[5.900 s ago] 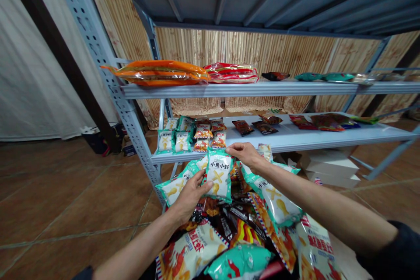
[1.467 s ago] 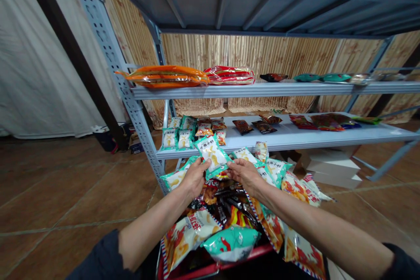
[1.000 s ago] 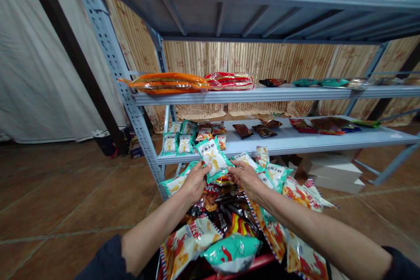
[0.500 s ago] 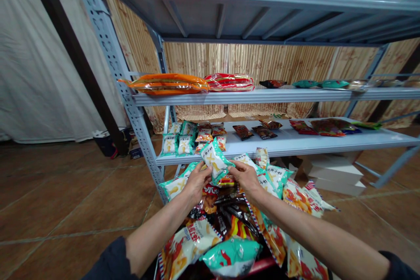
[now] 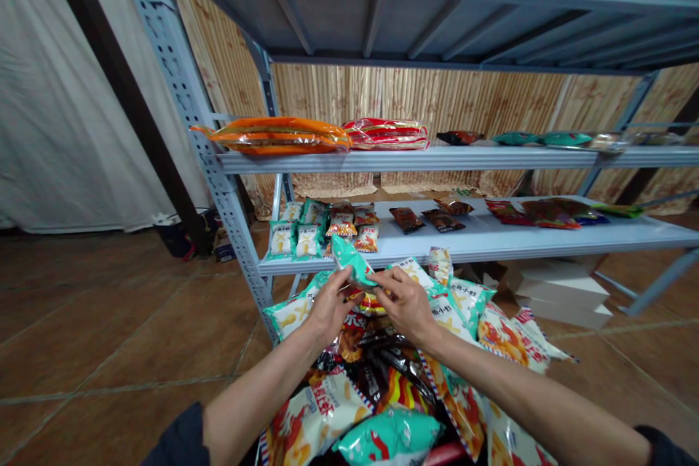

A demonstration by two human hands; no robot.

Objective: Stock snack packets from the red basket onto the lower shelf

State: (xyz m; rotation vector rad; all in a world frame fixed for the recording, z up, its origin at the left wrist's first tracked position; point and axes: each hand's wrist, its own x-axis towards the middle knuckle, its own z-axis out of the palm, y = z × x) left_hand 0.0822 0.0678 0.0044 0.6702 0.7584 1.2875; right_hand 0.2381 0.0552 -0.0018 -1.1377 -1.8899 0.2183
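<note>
Left grip (image 5: 330,307), right grip (image 5: 405,302) on teal packet (image 5: 351,260) near 小鱼小虾 bags (image 5: 468,300)

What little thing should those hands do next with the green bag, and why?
Maybe turn the teal packet over. The left hand and right hand hold it with a mostly teal side showing, while the front teal-and-white packets on the lower shelf show white with lettering. Turning it might make it look like them.
</note>
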